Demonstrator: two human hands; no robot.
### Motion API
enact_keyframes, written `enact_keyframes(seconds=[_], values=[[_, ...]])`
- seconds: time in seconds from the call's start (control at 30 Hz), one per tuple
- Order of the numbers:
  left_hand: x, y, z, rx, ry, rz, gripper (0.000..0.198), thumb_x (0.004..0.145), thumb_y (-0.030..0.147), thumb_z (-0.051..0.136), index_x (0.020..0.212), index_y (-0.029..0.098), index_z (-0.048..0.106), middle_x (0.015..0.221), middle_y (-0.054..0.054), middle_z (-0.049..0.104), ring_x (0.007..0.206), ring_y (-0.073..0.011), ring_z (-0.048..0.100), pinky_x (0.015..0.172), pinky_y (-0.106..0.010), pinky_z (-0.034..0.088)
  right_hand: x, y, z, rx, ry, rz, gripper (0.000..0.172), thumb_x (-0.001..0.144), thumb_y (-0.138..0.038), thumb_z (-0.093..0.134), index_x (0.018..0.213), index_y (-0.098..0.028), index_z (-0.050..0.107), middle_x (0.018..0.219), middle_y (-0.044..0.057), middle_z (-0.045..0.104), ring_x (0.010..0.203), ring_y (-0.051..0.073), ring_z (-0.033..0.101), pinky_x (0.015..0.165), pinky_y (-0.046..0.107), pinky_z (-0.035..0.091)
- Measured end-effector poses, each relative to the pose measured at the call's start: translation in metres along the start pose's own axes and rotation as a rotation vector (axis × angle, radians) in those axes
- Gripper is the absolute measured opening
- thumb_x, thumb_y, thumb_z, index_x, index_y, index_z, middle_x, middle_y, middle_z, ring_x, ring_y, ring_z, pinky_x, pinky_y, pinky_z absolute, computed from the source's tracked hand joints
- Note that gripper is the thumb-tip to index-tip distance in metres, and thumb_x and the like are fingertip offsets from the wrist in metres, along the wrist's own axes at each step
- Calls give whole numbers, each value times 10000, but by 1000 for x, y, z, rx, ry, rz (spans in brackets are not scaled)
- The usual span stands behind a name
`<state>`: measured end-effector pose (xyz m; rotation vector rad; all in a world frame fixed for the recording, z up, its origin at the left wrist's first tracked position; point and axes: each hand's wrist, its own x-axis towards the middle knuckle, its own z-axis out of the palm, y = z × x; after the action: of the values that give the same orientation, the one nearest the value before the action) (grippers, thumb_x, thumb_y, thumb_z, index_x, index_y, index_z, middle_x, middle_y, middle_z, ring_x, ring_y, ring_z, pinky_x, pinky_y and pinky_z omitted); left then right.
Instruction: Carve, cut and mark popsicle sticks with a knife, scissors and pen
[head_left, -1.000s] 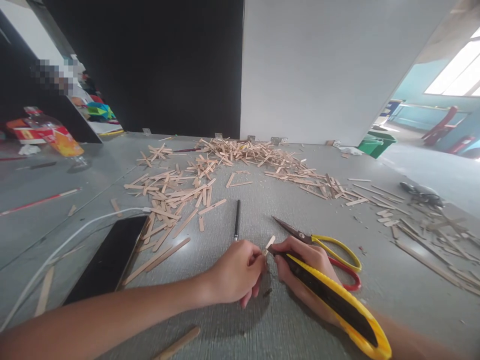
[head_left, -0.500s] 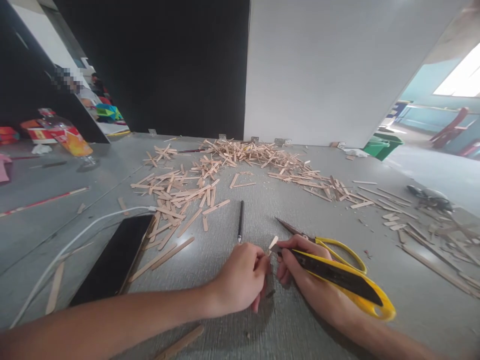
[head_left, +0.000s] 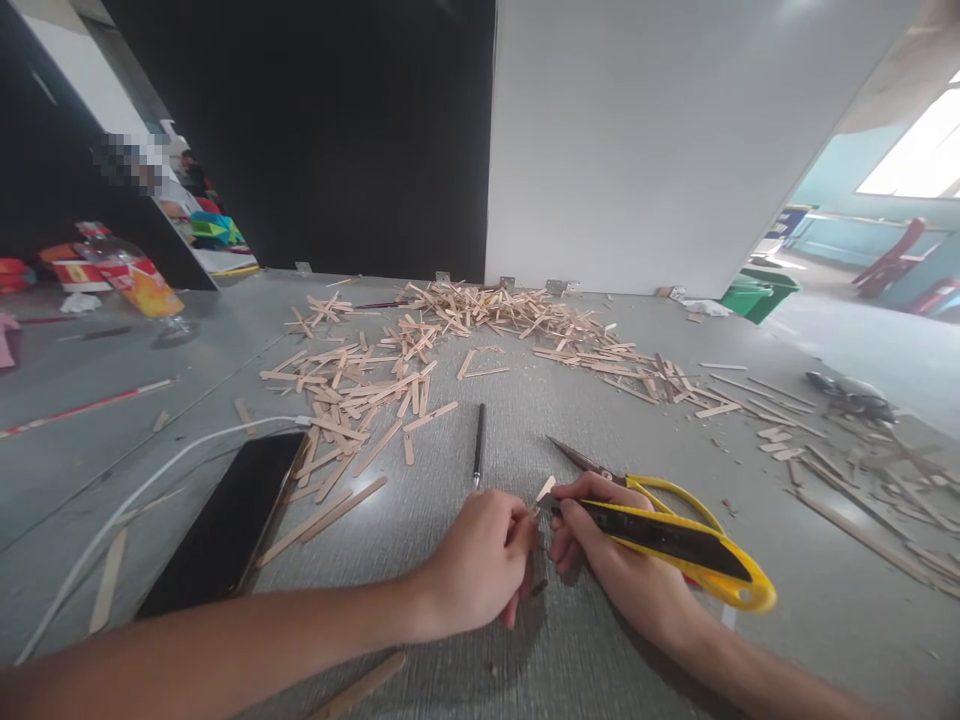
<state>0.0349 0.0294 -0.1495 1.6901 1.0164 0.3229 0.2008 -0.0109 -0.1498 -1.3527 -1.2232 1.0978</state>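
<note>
My left hand (head_left: 484,555) pinches a small piece of wooden stick (head_left: 545,488), whose pale end sticks out past the fingertips; the rest of it is hidden. In my right hand (head_left: 615,550) is a yellow and black utility knife (head_left: 667,545), its blade end up against the stick piece. Yellow-handled scissors (head_left: 675,490) lie on the table just beyond the right hand, partly covered by the hand and knife. A slim dark pen-like tool (head_left: 480,440) lies directly ahead of my left hand.
Wooden craft sticks (head_left: 480,305) are heaped toward the back and spread to both sides. A black phone (head_left: 232,520) with a white cable (head_left: 180,450) lies at left. Farther left is a drink bottle (head_left: 135,280). A black and white panel (head_left: 600,150) stands behind. A green bin (head_left: 757,292) is at right.
The utility knife in my right hand has tilted a little and its rear end has swung slightly left. My left hand stays almost in place. The view has shifted a little.
</note>
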Motion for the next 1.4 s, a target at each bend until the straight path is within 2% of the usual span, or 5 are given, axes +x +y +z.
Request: enact_keyframes(seconds=[0.23,0.47,0.87,1.1,1.4], values=[[0,0,-3,37,29,4,352,1053,365,339,785,220,516,487,57,509,322,-118,500,310,-181,320,-6,5,1,-202,67,-246,172,983,-377,581,965,-224,657,655,8,697,566,171,658,524,270,508],[0,6,-17,176,15,22,425,1009,312,451,594,222,453,437,50,455,325,-98,433,364,-209,303,-7,9,-3,-293,-45,-264,157,1038,-367,509,1044,-273,634,721,-5,702,634,190,663,600,306,510],[4,-2,-17,164,-54,-31,443,1037,465,375,693,218,507,398,61,463,262,-122,447,244,-179,264,-3,14,2,-392,25,-374,99,987,-257,535,950,-245,626,715,-2,659,600,180,621,594,300,483],[2,2,-11,135,-36,-37,432,1037,451,367,709,208,509,404,53,467,255,-118,455,220,-162,295,-7,13,12,-200,159,-203,130,963,-342,568,935,-225,616,584,-31,612,490,149,566,467,247,446],[0,2,-8,101,-17,-29,411,1042,438,369,719,220,500,385,61,453,254,-123,447,214,-155,298,-9,10,17,95,107,1,321,915,-517,647,979,-211,573,573,-17,645,452,150,586,438,255,488]])
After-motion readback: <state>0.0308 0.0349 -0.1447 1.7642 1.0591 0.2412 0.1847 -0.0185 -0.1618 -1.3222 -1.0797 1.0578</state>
